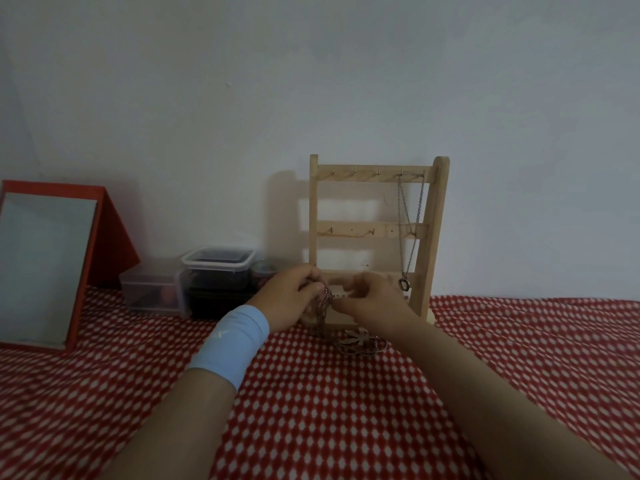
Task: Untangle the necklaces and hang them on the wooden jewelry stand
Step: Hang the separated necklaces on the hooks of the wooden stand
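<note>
A wooden jewelry stand with three hook rails stands against the wall. One silver necklace with a ring pendant hangs from its top right hooks. In front of the stand's base my left hand and my right hand both pinch a tangled bunch of chains. The bunch trails down to the cloth, where a flower-shaped pendant lies. A light blue band wraps my left wrist.
A red-and-white patterned cloth covers the surface. A red-framed mirror leans at the left. Clear plastic boxes with dark contents sit left of the stand, by the wall.
</note>
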A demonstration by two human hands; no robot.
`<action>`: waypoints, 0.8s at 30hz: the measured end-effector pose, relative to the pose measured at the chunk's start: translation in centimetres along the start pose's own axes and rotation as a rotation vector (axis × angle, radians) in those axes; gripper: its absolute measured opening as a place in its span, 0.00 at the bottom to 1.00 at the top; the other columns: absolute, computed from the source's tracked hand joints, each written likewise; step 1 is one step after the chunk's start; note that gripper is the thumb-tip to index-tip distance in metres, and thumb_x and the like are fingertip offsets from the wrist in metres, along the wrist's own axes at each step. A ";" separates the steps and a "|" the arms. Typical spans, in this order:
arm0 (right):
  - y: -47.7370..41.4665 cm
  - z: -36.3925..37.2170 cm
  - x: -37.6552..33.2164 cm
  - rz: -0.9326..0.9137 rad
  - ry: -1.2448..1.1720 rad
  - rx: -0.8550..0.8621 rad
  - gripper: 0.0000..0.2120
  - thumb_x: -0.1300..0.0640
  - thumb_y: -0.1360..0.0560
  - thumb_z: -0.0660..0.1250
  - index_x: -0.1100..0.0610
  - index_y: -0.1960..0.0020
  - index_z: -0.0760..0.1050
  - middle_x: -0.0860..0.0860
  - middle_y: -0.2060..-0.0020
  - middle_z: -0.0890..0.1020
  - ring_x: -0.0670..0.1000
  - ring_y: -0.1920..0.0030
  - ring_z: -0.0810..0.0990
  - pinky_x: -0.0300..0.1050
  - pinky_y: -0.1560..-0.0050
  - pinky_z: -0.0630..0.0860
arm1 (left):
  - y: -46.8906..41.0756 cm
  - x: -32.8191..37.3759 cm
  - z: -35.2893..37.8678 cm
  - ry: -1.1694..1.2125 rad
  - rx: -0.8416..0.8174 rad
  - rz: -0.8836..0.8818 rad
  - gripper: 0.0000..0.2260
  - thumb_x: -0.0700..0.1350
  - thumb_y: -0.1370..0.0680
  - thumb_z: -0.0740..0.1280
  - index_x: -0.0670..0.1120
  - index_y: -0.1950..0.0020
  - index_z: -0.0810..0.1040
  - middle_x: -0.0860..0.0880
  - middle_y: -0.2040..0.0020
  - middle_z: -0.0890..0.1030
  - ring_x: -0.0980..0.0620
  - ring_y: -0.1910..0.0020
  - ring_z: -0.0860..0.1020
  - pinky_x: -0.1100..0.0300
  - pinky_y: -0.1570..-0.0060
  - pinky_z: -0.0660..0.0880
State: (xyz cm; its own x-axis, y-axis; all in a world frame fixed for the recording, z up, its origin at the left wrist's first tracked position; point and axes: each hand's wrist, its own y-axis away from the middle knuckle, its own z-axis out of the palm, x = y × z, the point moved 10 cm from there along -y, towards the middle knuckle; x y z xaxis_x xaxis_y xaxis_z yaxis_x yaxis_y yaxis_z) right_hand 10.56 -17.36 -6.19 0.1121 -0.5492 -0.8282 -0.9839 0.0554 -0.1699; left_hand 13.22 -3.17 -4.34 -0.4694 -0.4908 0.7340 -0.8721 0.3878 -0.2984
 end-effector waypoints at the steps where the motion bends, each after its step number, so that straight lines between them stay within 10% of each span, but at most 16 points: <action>1: 0.0 0.2 -0.6 -0.052 -0.050 -0.027 0.12 0.56 0.24 0.73 0.53 0.41 0.79 0.48 0.49 0.83 0.44 0.54 0.82 0.36 0.59 0.76 | 0.0 0.2 0.0 0.005 -0.010 0.008 0.07 0.43 0.18 0.61 0.49 0.49 0.79 0.49 0.55 0.82 0.56 0.61 0.78 0.59 0.55 0.78; 18: 0.1 0.4 -1.5 -0.146 -0.031 -0.057 0.04 0.61 0.26 0.75 0.54 0.57 0.85 0.45 0.67 0.83 0.37 0.70 0.79 0.29 0.67 0.73 | 1.0 -0.6 0.3 -0.041 -0.228 -0.112 0.04 0.47 0.25 0.73 0.51 0.51 0.83 0.51 0.54 0.84 0.58 0.57 0.81 0.64 0.56 0.79; 24: 0.1 1.4 -0.4 -0.065 0.086 -0.154 0.11 0.50 0.28 0.77 0.55 0.61 0.81 0.45 0.66 0.82 0.41 0.67 0.79 0.32 0.67 0.74 | 0.5 0.4 -1.6 -0.172 -0.027 0.007 0.05 0.46 0.28 0.76 0.50 0.53 0.85 0.54 0.56 0.84 0.58 0.56 0.80 0.65 0.53 0.75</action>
State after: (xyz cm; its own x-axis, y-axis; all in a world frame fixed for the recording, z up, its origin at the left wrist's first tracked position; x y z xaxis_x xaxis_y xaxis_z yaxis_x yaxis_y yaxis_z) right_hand 10.58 -16.02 -6.65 0.1703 -0.6171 -0.7682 -0.9854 -0.1070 -0.1326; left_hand 12.78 -1.89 -3.26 -0.4944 -0.6131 0.6162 -0.8657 0.4113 -0.2853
